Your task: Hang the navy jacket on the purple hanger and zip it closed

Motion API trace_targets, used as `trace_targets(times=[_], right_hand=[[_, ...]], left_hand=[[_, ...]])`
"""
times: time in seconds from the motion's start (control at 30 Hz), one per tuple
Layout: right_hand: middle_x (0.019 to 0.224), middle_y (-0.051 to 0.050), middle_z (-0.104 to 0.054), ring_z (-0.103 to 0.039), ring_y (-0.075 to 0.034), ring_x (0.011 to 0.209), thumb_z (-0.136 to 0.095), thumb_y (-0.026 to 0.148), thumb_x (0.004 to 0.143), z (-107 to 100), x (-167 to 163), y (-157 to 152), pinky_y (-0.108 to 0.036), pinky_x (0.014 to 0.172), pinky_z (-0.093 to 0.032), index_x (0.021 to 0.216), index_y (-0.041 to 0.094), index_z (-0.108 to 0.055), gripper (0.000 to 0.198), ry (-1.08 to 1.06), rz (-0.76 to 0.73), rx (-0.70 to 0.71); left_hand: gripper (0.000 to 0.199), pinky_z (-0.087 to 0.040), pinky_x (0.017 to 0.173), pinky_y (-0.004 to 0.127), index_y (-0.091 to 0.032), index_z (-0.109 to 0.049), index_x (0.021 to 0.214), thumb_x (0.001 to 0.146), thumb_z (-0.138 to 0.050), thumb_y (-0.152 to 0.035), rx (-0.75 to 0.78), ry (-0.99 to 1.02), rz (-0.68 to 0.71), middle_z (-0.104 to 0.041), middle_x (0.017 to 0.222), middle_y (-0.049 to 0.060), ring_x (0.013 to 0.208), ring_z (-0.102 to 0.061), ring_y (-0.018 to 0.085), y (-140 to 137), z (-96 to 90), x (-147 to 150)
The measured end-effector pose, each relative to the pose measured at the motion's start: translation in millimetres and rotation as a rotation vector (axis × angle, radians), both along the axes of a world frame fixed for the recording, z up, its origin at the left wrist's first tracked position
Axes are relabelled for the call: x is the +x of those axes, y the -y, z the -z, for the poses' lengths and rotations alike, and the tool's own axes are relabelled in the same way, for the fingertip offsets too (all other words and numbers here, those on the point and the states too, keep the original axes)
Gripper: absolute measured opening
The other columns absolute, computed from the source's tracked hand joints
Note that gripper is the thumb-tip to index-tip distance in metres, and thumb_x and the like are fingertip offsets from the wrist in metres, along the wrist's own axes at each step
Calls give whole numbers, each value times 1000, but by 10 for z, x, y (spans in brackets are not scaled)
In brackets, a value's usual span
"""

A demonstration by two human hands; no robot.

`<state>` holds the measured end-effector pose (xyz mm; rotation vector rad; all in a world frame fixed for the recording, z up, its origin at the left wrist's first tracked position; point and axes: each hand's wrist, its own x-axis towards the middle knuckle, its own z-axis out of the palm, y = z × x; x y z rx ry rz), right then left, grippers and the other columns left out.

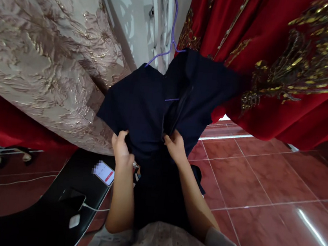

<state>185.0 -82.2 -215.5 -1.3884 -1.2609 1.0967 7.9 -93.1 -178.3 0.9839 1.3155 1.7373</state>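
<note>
A dark navy shirt (145,105) hangs on a purple wire hanger (174,29), its front partly parted down the middle. A bit of the hanger's lower bar shows through that opening. My left hand (122,148) is closed on the shirt's left side, thumb up, with the other fingers mostly hidden. At the front opening my right hand (175,145) pinches the shirt's edge between thumb and fingers. Below my hands the dark cloth merges with dark clothing, so the shirt's hem cannot be made out.
Left of the shirt hangs a beige gown (55,59) with raised texture. Red gowns (266,111) with gold embroidery hang at right. A black table (38,211) bears a lit phone (105,173), a dark phone (73,198) on a cable and a small white case (74,221). The floor (252,180) is red tile.
</note>
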Motion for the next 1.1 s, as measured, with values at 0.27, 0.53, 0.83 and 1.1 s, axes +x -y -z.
trace_targets(times=[0.27,0.53,0.83,1.1], right_hand=[[50,0,-51,-41,-10,48,-69,61,83,-222,179,241,-26,49,-27,54,18,-55,54,11,-5,1],[54,2,-46,-38,-9,52,-68,49,85,-284,184,304,-26,51,-26,59,18,-54,43,-58,-58,66],[67,2,-56,-53,-11,62,-65,49,94,-307,297,302,-25,58,-39,85,19,-57,33,-227,-120,126],[55,4,-48,-38,-6,51,-69,57,91,-358,317,302,-24,51,-25,69,16,-57,48,-241,-103,93]], left_hand=[[12,-56,92,34,-23,-67,97,87,-63,-17,168,-436,154,-70,99,5,98,-70,22,65,2,128],[16,-55,86,36,-23,-66,93,82,-66,-12,200,-597,401,-72,96,6,93,-70,25,65,147,508],[6,-52,78,32,-21,-67,86,90,-64,-18,196,-578,340,-71,85,4,81,-67,21,65,108,586],[9,-51,76,29,-17,-69,85,90,-66,-24,216,-620,365,-74,85,6,81,-68,20,77,155,609]])
